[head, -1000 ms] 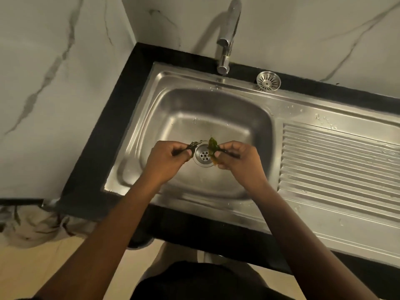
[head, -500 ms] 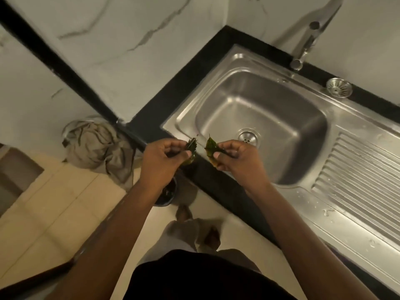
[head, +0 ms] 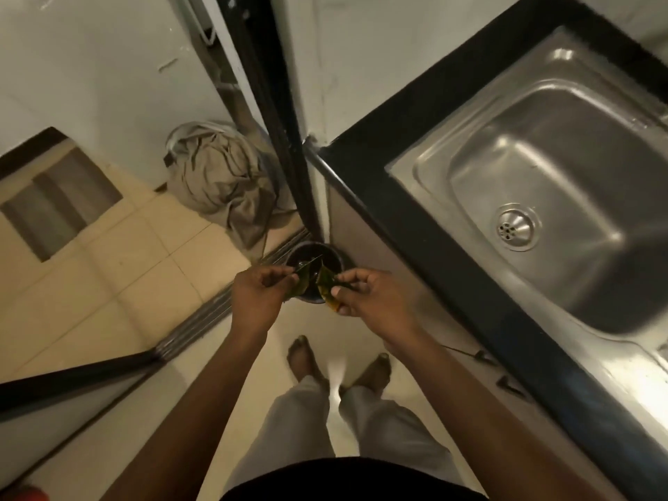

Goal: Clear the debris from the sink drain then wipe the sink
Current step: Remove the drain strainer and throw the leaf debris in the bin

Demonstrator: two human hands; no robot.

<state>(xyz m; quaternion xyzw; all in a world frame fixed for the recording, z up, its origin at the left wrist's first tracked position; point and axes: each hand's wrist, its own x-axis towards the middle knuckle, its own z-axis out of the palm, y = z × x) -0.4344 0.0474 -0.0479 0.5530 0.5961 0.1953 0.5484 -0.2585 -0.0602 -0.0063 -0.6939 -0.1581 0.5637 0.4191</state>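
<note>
A: What are the hands doing?

B: Both are pinching bits of leafy debris. The left hand [head: 258,296] is gripping a dark green leaf [head: 303,274] between thumb and fingertips, and the right hand [head: 372,298] is nipping a yellow-green leaf [head: 327,285] the same way. Neither hand is holding anything else.

A: Where are they holding it?

B: Off the counter [head: 408,197], down by the floor side. The two leaves are hanging over a small dark bin [head: 313,263] that is standing on the floor [head: 108,269], tucked against the corner of the counter.

A: And the sink?

B: The sink [head: 426,164] is lying to the right, well apart from the hands. Its drain [head: 516,227] is showing bare metal with its holes open, as far as I can tell.

A: Anything else nearby?

B: A crumpled beige cloth [head: 224,179] is lying on the floor beyond the bin, beside a black frame [head: 278,103]. The person's bare feet [head: 307,359] are standing below the hands.
</note>
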